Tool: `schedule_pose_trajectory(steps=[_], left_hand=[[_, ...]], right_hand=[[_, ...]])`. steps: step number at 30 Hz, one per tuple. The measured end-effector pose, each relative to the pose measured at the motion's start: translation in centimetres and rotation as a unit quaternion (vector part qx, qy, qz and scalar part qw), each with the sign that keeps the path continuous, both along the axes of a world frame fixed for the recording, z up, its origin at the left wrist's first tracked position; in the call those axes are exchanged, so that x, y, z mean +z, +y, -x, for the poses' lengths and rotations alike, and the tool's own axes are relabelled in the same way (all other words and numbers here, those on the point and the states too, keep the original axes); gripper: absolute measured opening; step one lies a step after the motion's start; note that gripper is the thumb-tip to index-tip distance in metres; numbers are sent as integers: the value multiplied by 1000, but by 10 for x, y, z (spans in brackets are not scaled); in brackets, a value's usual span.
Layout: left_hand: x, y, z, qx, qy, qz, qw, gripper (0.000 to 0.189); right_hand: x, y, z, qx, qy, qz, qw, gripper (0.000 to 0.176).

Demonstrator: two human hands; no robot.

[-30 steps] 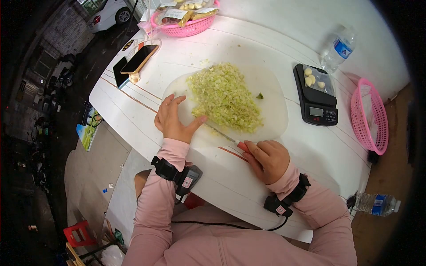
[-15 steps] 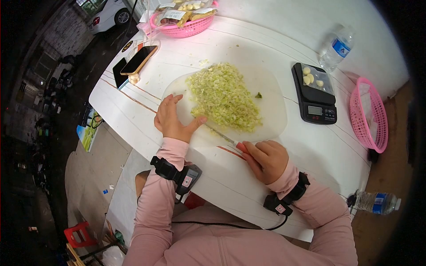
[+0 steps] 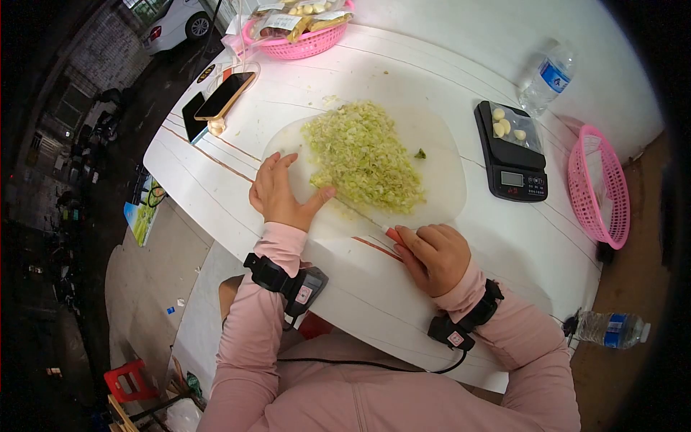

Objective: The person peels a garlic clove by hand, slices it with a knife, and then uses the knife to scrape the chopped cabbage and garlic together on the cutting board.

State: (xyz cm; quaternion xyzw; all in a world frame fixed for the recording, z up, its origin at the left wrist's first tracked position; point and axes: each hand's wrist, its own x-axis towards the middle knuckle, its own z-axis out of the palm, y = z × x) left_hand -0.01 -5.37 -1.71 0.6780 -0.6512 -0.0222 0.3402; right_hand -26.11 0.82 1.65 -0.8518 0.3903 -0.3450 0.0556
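Observation:
Finely chopped pale green vegetable (image 3: 367, 155) lies in a heap on a translucent white cutting board (image 3: 443, 165). My right hand (image 3: 434, 259) is wrapped round the red handle of a knife (image 3: 360, 214), whose thin blade runs along the heap's near edge toward my left thumb. At the board's left edge, my left hand (image 3: 283, 191) has its fingers spread and curved, with the thumb near the knife's tip. Nothing shows in its grasp. A small dark green scrap (image 3: 420, 153) lies right of the heap.
Two phones (image 3: 224, 96) and garlic (image 3: 217, 127) lie at the left. Behind is a pink basket (image 3: 306, 47) with packets. At the right are a black scale (image 3: 507, 162) with bagged cloves (image 3: 520, 130), a water bottle (image 3: 548, 78), another pink basket (image 3: 576, 176) and a second bottle (image 3: 612, 329).
My right hand has shifted very slightly to the right with the knife, and the blade looks turned a little. My left hand has stayed nearly still.

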Motion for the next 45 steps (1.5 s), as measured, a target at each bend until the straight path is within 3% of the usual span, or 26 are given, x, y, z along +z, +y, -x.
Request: schedule_pose_trajectory(steps=[8, 10, 14, 17, 23, 28, 37, 45], left_hand=[[1, -1, 1, -11, 53, 8, 999, 82], [1, 0, 3, -3, -51, -14, 999, 79], [-1, 1, 1, -1, -59, -13, 998, 79], [-1, 0, 1, -2, -47, -9, 999, 79], [2, 0, 2, -6, 25, 15, 1000, 78], [-7, 0, 1, 0, -78, 0, 997, 78], [1, 2, 2, -9, -12, -17, 1000, 80], [0, 1, 3, 2, -20, -1, 1000, 80]], right_hand=[[5, 0, 2, -7, -52, 42, 998, 27], [5, 0, 2, -4, -53, 37, 998, 33], [0, -3, 1, -8, -33, 33, 999, 28], [-2, -4, 1, -16, -14, -2, 1000, 29], [4, -3, 1, -34, -61, 41, 997, 31], [-1, -3, 3, -52, 11, -3, 999, 33], [6, -1, 4, -35, -9, -18, 999, 28], [4, -3, 2, -31, -7, -11, 999, 25]])
